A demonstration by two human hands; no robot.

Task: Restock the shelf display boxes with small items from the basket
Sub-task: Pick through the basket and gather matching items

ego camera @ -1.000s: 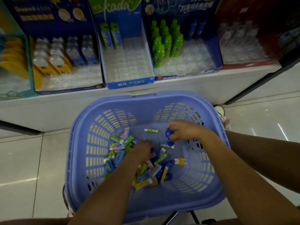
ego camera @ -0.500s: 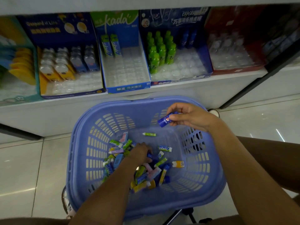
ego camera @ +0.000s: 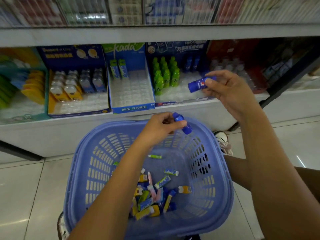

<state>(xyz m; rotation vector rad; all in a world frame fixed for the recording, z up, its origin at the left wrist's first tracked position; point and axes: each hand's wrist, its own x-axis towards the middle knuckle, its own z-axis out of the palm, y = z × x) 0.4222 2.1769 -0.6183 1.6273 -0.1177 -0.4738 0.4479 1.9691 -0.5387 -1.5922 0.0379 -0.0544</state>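
Observation:
A lilac plastic basket (ego camera: 83, 170) sits below the shelf with several small boxed and bottle-shaped items (ego camera: 152, 196) piled at its bottom. My left hand (ego camera: 161, 127) is raised over the basket's far rim and pinches a small blue bottle-shaped item (ego camera: 181, 122). My right hand (ego camera: 226, 90) is up at the shelf and pinches another blue bottle-shaped item (ego camera: 199, 84) in front of the dark blue display box (ego camera: 180, 99), which holds green bottles (ego camera: 164, 75) and two blue ones (ego camera: 192, 63) at the back.
A "kada" display box (ego camera: 133, 108) with two items stands left of it. Further left is a blue and yellow box (ego camera: 76, 111) of round-topped items. A red box (ego camera: 232, 54) is at the right. A shoe (ego camera: 223, 141) shows beside the basket on the tiled floor.
My left hand has come up out of the pile holding a blue item. My right hand has carried its blue item from above the basket up to the dark blue box. The view tilted upward.

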